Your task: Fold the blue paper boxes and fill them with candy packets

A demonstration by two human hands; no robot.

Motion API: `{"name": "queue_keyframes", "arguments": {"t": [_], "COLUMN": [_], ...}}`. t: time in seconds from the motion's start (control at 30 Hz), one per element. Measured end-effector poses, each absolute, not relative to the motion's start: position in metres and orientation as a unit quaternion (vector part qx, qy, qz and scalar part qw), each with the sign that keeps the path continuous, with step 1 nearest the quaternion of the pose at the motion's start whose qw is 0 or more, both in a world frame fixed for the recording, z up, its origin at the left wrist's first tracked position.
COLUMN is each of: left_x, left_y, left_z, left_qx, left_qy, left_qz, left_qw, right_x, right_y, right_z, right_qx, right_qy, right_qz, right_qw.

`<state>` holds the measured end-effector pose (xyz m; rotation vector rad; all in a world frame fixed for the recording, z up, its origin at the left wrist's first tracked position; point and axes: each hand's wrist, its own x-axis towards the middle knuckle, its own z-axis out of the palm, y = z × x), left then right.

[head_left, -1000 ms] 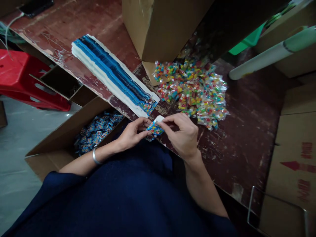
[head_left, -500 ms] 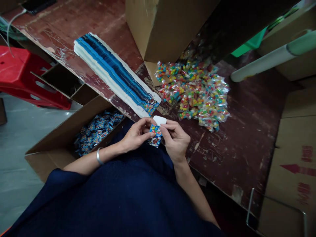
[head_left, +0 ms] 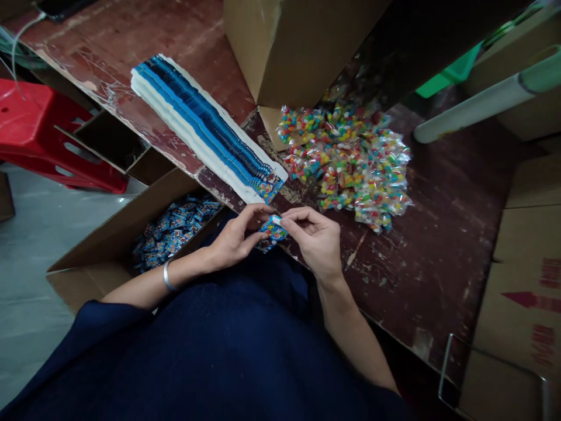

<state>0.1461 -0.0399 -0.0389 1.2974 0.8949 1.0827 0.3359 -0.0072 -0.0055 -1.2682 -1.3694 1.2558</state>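
A small blue printed box point(head_left: 274, 230) is between my two hands, just in front of the table's edge. My left hand point(head_left: 239, 237) pinches its left side with thumb and fingers. The fingertips of my right hand point(head_left: 318, 237) close on its upper right corner, by a narrow white flap. Beyond my hands, a long overlapping row of flat blue-and-white cartons point(head_left: 205, 128) lies across the table. To its right is a heap of clear bags of colourful candies point(head_left: 350, 164).
An open cardboard box point(head_left: 96, 234) with many small blue packs stands at the left, below the table point(head_left: 421, 251). A red stool point(head_left: 48, 134) is further left. Large cartons point(head_left: 280, 52) and a white pole point(head_left: 477, 108) stand behind and right.
The white flap that stood up from the small box is now mostly folded down and out of sight. The box is tilted more, and my right hand has shifted slightly right.
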Motion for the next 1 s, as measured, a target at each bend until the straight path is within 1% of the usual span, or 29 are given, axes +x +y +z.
{"name": "queue_keyframes", "arguments": {"t": [0.1,0.23,0.4,0.5,0.6,0.67,0.83,1.0], "left_x": [0.142,0.14,0.138,0.138,0.138,0.136,0.125,0.117], "left_y": [-0.039,-0.037,-0.036,-0.037,-0.038,-0.038,-0.034,-0.032], "left_z": [-0.036,-0.031,-0.031,-0.031,-0.033,-0.036,-0.037,-0.033], "left_qx": [0.577,0.56,0.559,0.537,0.514,0.503,0.515,0.561], "left_qy": [0.376,0.38,0.397,0.396,0.387,0.397,0.404,0.405], "left_qz": [0.448,0.448,0.443,0.45,0.465,0.464,0.427,0.394], "left_qw": [0.57,0.584,0.578,0.593,0.608,0.612,0.624,0.605], "right_x": [0.337,0.336,0.334,0.332,0.329,0.328,0.327,0.328], "right_y": [-0.002,-0.002,0.0,-0.001,-0.006,-0.009,-0.007,0.004], "right_z": [-0.002,-0.004,-0.014,-0.011,-0.006,-0.006,-0.021,-0.029], "right_qx": [-0.506,-0.482,-0.5,-0.493,-0.488,-0.48,-0.49,-0.491], "right_qy": [-0.558,-0.574,-0.558,-0.6,-0.654,-0.673,-0.598,-0.547], "right_qz": [0.502,0.51,0.499,0.47,0.41,0.399,0.504,0.563], "right_qw": [0.426,0.422,0.435,0.419,0.407,0.397,0.385,0.377]}}
